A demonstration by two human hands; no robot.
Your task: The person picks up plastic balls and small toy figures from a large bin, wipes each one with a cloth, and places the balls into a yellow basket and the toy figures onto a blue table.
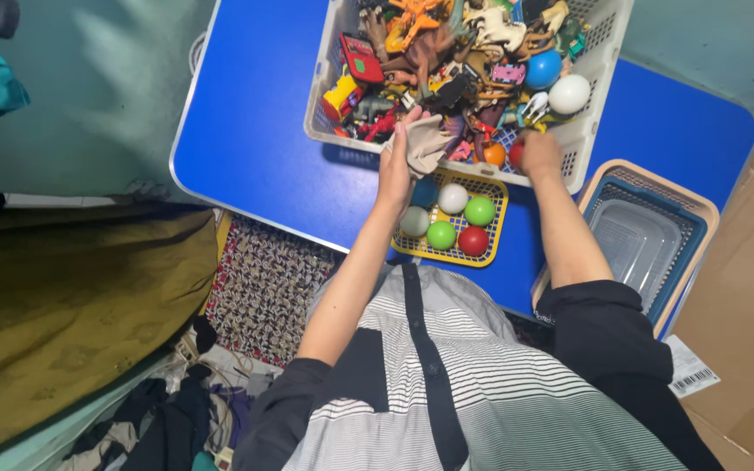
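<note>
My left hand (396,166) is closed on a beige cloth (425,141) at the near rim of a white basket (599,52) full of toy figures, cars and balls. Over the same rim, my right hand (539,153) grips a red ball (517,154), mostly hidden by the fingers. Just below, a small yellow basket (492,228) on the blue table (255,131) holds several balls: white (453,199), green (480,210), green (441,235), red (473,241) and pale grey (414,221).
A blue and a white ball (569,93) lie in the toy basket's right end. A blue bin with a tan rim (700,209) holding a clear container stands at the right. Cardboard (743,296) lies beyond it. A patterned mat (263,283) and cloth piles lie at the left.
</note>
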